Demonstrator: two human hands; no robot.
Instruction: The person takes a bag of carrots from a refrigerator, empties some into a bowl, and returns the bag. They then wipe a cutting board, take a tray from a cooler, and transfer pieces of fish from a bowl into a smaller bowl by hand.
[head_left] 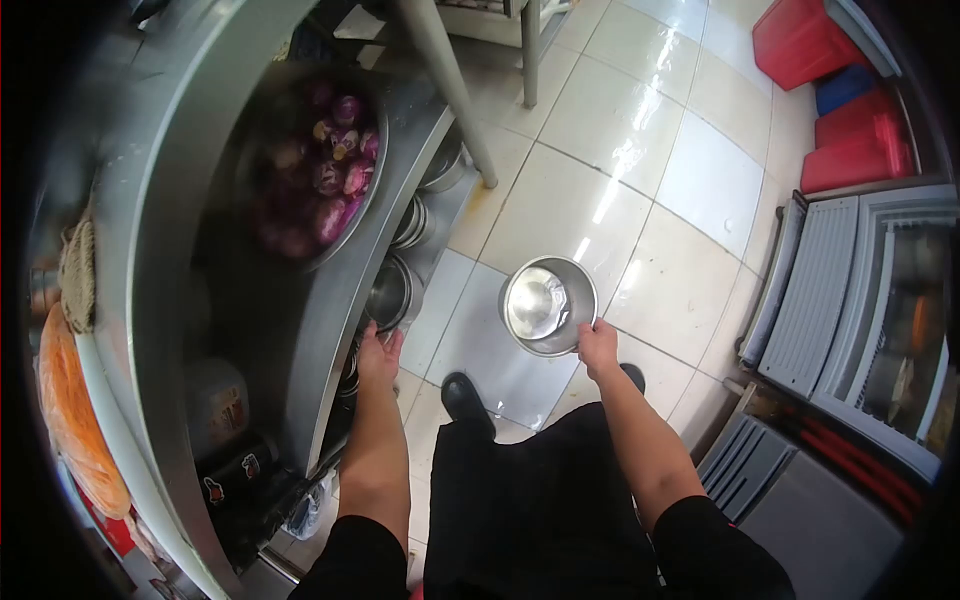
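A round steel pot [585, 300] hangs over the tiled floor, its rim held by my right hand [598, 347], whose fingers are closed on it. The inside of the pot is shiny and looks empty. My left hand [380, 352] reaches to the low shelf at the left and touches the near edge of a dark steel bowl [390, 293]; its fingers are partly spread, and whether they grip the rim is hard to tell. Stacked bowls [410, 222] stand farther back on that shelf.
A large bowl of purple onions [335, 180] sits on the upper steel shelf [400, 150]. A table leg [450, 90] rises beyond it. Red bins [855, 150] and a glass-topped cooler [880, 320] line the right. A black shoe [466, 398] stands on the tiles.
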